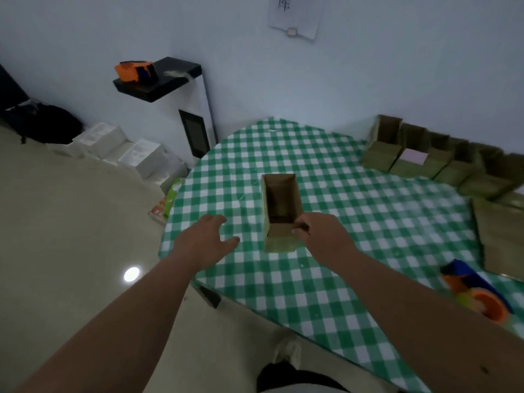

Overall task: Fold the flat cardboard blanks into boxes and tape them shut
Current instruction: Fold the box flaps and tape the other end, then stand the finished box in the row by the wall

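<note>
Right grip (317, 236) on box (279, 211) (checked tablecloth (340, 279))

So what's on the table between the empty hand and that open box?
Nothing: in the head view, only bare green-checked tablecloth separates the left hand from the open box, which the right hand pinches.

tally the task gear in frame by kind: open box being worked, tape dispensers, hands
Open cardboard box in the centre of the table: 1
Tape dispensers: 2, one on the table, one on the black shelf
Hands: 2, left hand, right hand
Total: 5
</note>
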